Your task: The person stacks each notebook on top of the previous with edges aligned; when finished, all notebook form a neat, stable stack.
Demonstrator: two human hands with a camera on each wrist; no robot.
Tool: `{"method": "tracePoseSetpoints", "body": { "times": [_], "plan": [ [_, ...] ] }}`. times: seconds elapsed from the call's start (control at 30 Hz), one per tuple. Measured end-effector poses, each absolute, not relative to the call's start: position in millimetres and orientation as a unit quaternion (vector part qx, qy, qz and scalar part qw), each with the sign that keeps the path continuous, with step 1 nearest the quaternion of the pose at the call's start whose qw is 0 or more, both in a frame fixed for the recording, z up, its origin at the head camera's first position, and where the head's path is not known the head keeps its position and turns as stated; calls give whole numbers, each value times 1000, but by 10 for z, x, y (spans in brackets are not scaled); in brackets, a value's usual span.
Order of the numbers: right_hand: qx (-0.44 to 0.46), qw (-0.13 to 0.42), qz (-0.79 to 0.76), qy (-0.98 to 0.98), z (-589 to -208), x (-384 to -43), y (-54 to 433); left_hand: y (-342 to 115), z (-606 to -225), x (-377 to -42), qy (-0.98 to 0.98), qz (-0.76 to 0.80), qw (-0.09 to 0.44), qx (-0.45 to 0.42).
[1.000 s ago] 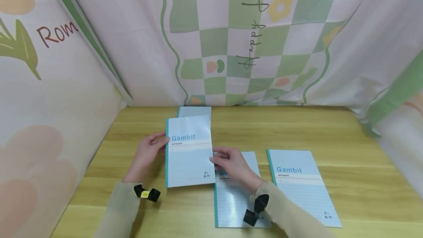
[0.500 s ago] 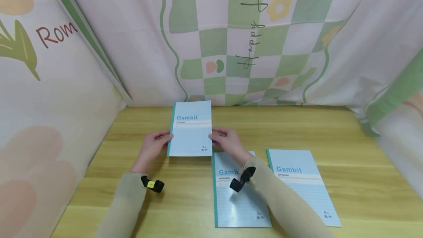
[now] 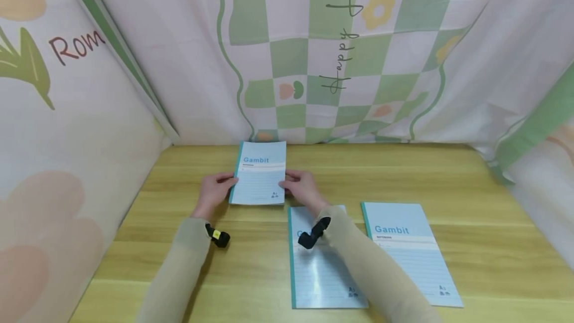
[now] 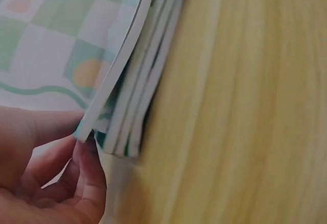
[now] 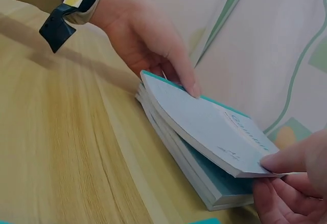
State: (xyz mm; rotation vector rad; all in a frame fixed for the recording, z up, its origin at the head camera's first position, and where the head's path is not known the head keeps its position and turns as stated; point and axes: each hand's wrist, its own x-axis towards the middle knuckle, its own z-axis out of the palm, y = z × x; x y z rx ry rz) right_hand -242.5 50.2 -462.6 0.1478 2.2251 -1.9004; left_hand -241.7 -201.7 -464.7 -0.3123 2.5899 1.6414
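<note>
Left hand (image 3: pixel 213 194) pinches the Gambit notebook (image 3: pixel 260 176), right hand (image 3: pixel 306 191) pinches its opposite edge, and it slants between them over the notebook stack (image 5: pixel 214 180)! Best lowered level, I'd judge, edges squared before either pinch loosens.

Notebook (image 3: pixel 260 181) over stack (image 4: pixel 137 101), two notebooks (image 3: pixel 318 278) front-right

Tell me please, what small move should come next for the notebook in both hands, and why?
Probably lower the held notebook flat onto the stack beneath. The left hand and right hand pinch its opposite edges above that stack, and both wrist views show a gap between notebook and stack.
</note>
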Motion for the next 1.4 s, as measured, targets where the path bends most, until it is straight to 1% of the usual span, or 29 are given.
{"method": "tracePoseSetpoints", "body": {
  "times": [0.5,0.63,1.1,1.4],
  "plan": [
    [60,90,-594,797,-4673,-2471,495,-1952,-4715,-2467,839,532,-8,-116],
    [54,84,-582,807,-4679,-2472,487,-1945,-4721,-2473,836,535,-8,-123],
    [18,93,-544,834,-4663,-2443,487,-1970,-4713,-2452,835,533,-9,-137],
    [18,100,-555,826,-4666,-2446,546,-1977,-4712,-2443,842,525,-5,-122]
  ]
}}
